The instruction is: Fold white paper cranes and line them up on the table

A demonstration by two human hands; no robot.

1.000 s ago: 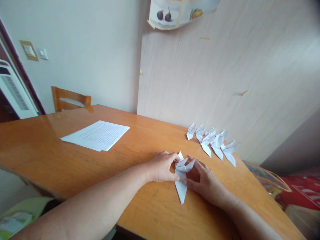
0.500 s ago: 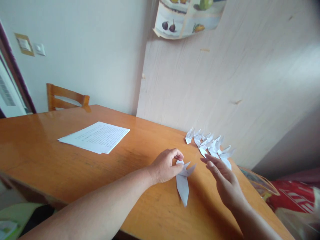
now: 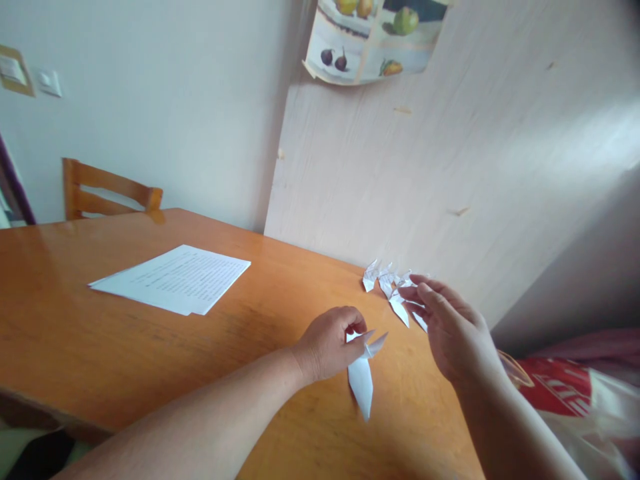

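Note:
My left hand [image 3: 333, 343] pinches a white folded paper figure [image 3: 362, 385] over the table. Two pointed flaps stick out to its right, and a long pointed end hangs toward me; its top is partly covered by my fingers. My right hand [image 3: 453, 327] is raised with its fingers apart and nothing seen in them. Behind those fingers stands a cluster of similar folded paper figures [image 3: 386, 280] along the wall side. Several of them are partly hidden by my right hand, and whether it touches any I cannot tell.
A stack of printed sheets [image 3: 175, 280] lies on the left of the wooden table [image 3: 240, 347]. Beyond the far edge is a wooden chair [image 3: 113, 183]. Red and clear plastic bags [image 3: 560, 387] are beside the table's right edge. A fruit picture [image 3: 375, 47] hangs above.
My right hand has moved up and forward, now covering part of the folded figures. My left hand keeps its pinch on the paper figure. The view has turned slightly right.

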